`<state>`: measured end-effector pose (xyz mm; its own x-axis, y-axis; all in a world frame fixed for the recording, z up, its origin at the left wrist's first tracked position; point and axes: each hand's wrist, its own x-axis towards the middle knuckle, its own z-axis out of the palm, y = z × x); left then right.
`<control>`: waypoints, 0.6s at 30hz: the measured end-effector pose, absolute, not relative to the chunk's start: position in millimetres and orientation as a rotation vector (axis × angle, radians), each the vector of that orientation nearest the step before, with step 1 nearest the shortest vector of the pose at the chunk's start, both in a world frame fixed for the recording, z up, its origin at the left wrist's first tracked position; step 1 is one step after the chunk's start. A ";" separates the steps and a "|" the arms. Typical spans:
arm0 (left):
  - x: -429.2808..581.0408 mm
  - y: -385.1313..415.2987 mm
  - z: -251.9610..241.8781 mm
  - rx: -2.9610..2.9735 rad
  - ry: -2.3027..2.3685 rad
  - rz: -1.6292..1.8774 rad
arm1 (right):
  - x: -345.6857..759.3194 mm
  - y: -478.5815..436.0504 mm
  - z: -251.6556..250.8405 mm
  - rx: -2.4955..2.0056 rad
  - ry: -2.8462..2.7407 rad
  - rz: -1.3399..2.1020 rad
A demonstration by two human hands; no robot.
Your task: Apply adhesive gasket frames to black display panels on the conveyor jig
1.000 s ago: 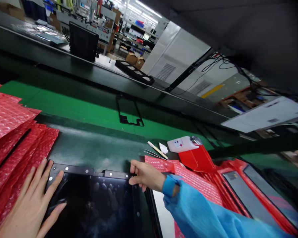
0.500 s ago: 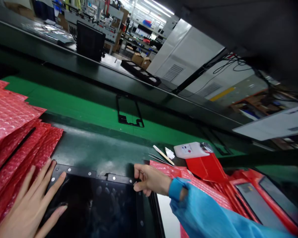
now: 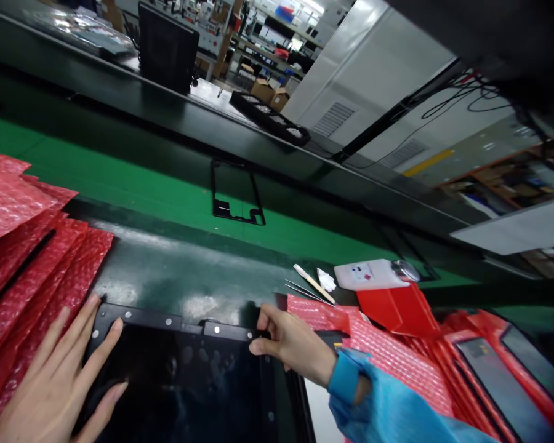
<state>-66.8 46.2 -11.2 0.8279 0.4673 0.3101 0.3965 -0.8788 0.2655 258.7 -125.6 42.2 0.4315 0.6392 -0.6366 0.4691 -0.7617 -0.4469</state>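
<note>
A black framed display panel (image 3: 198,381) with silvery round dots along its border lies on the bench before me, smudges on its dark glass. My left hand (image 3: 62,375) rests at its left edge and upper left corner, fingers spread, thumb over the glass. At the upper right corner, my right hand (image 3: 290,341) pinches the frame between thumb and curled fingers; a blue sleeve and wristband cover that arm. The fingertips on the far side of the corner are hidden.
Red bubble-wrap bags (image 3: 37,246) are stacked at left, more with panels (image 3: 503,375) at right. Beyond my right hand are tweezers (image 3: 307,290), a wooden-looking stick (image 3: 314,283), white tissue (image 3: 325,280) and a white bottle (image 3: 369,274) on its side. A thin black frame (image 3: 237,194) lies on the green surface.
The view has shifted a little, so the background and right-side items appear displaced. Both hands keep their places on the panel's corners, the right hand's pose slightly altered.
</note>
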 end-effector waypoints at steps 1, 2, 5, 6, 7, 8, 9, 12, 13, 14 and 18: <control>-67.5 46.5 -14.2 2.817 0.688 0.540 | 257.0 -126.5 41.2 -2.488 -0.963 1.213; -68.3 46.9 -16.6 2.819 0.696 0.528 | 255.0 -128.1 40.0 -2.493 -0.951 1.181; -70.8 47.4 -17.5 2.848 0.674 0.487 | 247.1 -135.1 36.0 -2.487 -0.930 1.038; -71.3 47.3 -15.9 2.861 0.669 0.476 | 244.6 -137.5 35.2 -2.476 -0.923 1.004; -71.7 47.1 -13.8 2.874 0.665 0.468 | 242.7 -139.5 34.7 -2.462 -0.916 0.992; -71.9 46.9 -11.6 2.887 0.662 0.461 | 241.7 -140.9 34.7 -2.447 -0.912 1.005; -72.0 46.7 -9.5 2.899 0.660 0.459 | 241.6 -141.5 34.9 -2.429 -0.911 1.037; -72.2 46.8 -6.9 2.927 0.663 0.481 | 247.3 -139.0 36.7 -2.360 -0.948 1.168; -72.3 46.8 -7.0 2.932 0.667 0.495 | 250.2 -137.0 37.2 -2.336 -0.967 1.208; -72.6 46.8 -7.2 2.933 0.671 0.507 | 253.0 -134.7 37.4 -2.312 -0.986 1.253; -73.3 45.2 -4.8 2.908 0.693 0.508 | 260.0 -127.8 33.3 -2.263 -1.038 1.355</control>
